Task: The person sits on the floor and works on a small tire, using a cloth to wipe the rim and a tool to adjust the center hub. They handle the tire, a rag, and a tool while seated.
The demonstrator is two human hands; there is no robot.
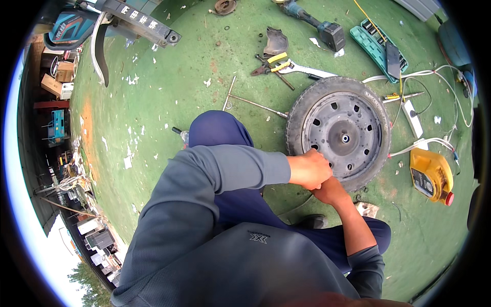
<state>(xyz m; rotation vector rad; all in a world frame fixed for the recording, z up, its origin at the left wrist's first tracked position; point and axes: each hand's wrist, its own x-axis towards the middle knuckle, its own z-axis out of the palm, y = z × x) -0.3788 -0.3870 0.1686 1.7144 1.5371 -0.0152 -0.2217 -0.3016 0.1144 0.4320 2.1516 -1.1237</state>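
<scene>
A small black wheel (340,130) with a grey steel rim and rubber tyre lies flat on the green floor in front of me. My left hand (309,169) is closed on the near edge of the wheel, fingers curled over the tyre and rim. My right hand (330,191) sits just under the left one, pressed against the same near edge of the tyre; its fingers are mostly hidden by the left hand. I am crouched, with my knee (217,128) in dark blue trousers to the left of the wheel.
Around the wheel lie a T-shaped metal bar (250,102), yellow-handled pliers and a wrench (286,66), a cordless power tool (317,23), a green tool case (378,46), white cables (434,77), and a yellow oil bottle (432,174). A scooter body (102,25) stands at far left.
</scene>
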